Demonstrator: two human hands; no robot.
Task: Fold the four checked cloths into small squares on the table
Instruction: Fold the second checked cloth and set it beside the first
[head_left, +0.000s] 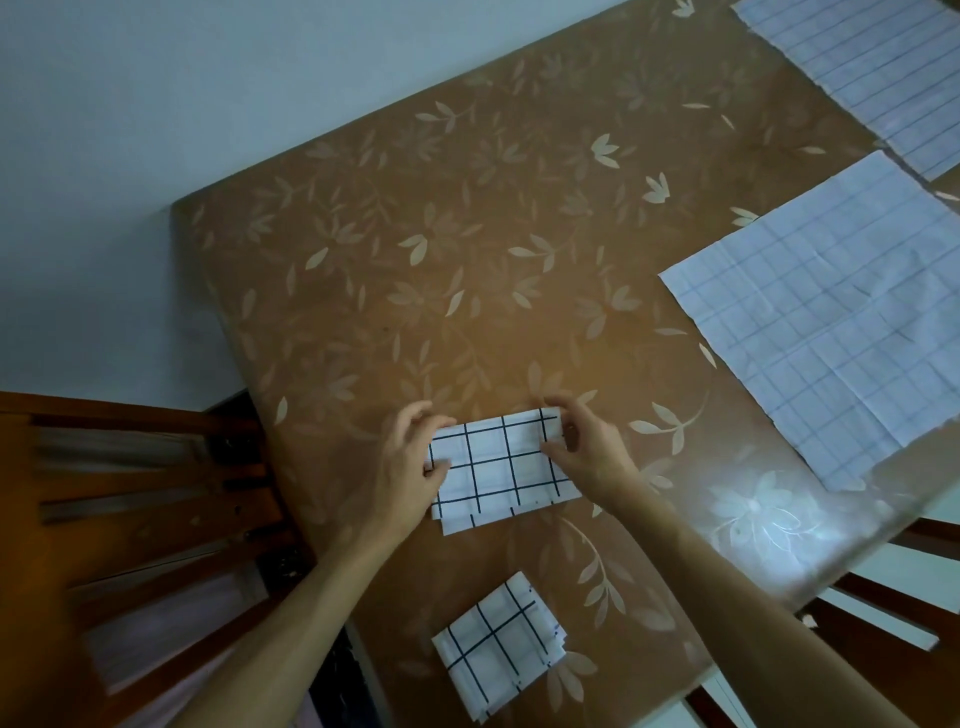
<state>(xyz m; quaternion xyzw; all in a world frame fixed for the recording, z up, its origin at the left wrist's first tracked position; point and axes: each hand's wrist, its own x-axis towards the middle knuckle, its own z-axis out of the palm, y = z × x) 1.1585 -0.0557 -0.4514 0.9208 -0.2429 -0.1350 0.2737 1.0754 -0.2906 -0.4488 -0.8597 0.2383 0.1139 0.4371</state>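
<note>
The half-folded checked cloth (501, 465) lies on the table (467, 260) toward its near edge, long axis running left to right, one short end under the left hand (410, 457) and the other under the right hand (582, 447), each apparently pinching its end with curled fingers.

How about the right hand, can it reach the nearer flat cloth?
Probably yes: only bare table lies between the right hand and the flat cloth, but it must first let go of the folded strip it pinches.
</note>
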